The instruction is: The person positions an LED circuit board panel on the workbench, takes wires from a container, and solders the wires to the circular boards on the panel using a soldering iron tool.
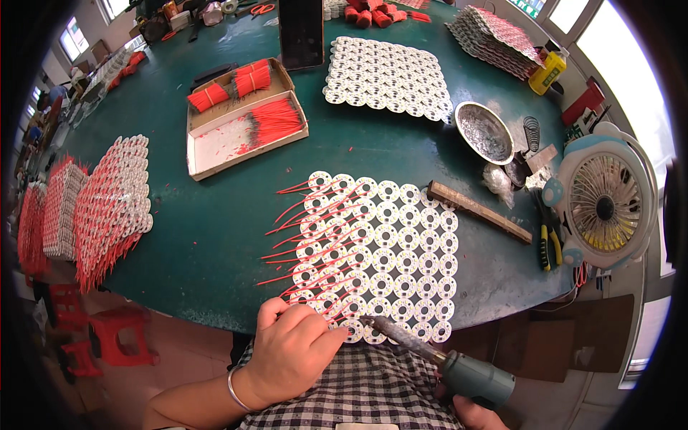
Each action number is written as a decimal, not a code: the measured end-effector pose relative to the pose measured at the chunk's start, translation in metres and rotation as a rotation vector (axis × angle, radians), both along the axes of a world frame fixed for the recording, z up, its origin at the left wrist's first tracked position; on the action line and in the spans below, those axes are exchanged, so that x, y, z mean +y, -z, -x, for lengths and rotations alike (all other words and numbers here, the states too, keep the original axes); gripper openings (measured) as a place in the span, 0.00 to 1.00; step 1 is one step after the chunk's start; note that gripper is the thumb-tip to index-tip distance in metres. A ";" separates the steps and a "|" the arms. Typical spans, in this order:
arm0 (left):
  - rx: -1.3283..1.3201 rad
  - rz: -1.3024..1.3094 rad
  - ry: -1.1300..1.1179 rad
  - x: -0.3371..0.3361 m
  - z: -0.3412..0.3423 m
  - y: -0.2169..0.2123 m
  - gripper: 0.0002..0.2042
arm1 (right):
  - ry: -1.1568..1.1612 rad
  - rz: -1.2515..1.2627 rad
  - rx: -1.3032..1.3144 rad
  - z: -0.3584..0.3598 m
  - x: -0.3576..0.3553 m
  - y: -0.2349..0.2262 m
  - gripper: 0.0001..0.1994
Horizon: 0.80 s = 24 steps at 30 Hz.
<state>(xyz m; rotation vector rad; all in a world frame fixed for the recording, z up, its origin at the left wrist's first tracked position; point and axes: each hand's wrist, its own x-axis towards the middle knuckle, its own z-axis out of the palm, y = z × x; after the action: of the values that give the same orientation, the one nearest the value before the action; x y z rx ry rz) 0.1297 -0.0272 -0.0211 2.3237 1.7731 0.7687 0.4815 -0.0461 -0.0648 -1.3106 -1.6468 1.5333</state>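
A panel of round white LED circuit boards (pixel 406 261) lies at the table's near edge. Thin red wires (pixel 301 249) fan out to the left from its left columns. My left hand (pixel 297 351) is closed over the panel's lower left corner; a short red end shows at its pinched fingertips, the rest being hidden. In my right hand (pixel 476 414), partly seen at the lower edge, is a soldering iron (pixel 476 378) with a dark green handle. Its tip reaches the bottom row of boards, just right of my left fingertips.
A wooden bar (pixel 480 211) lies by the panel's upper right corner. Beyond are a box of red wires (pixel 247 132), another board panel (pixel 387 75) and a metal bowl (pixel 484 132). Pliers (pixel 548 240) and a small fan (pixel 605 201) are right; wired panels (pixel 113 208) stand left.
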 end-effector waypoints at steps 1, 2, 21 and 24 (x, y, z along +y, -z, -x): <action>0.004 0.005 -0.003 0.000 0.001 0.000 0.07 | -0.068 -0.018 -0.105 -0.010 0.002 0.004 0.27; 0.007 0.004 -0.004 -0.001 0.000 0.000 0.07 | -0.137 -0.037 -0.205 -0.013 0.004 0.005 0.25; -0.030 -0.087 0.070 -0.004 -0.005 0.008 0.04 | 0.010 0.075 -0.027 -0.006 -0.003 -0.014 0.26; -0.021 -0.066 0.072 -0.003 -0.005 0.005 0.03 | -0.035 0.054 -0.095 -0.002 0.000 -0.021 0.29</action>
<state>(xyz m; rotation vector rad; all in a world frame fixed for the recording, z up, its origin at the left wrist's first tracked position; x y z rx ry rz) 0.1348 -0.0299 -0.0261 2.3968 1.6707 0.8489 0.4836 -0.0464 -0.0443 -1.4094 -1.7054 1.5675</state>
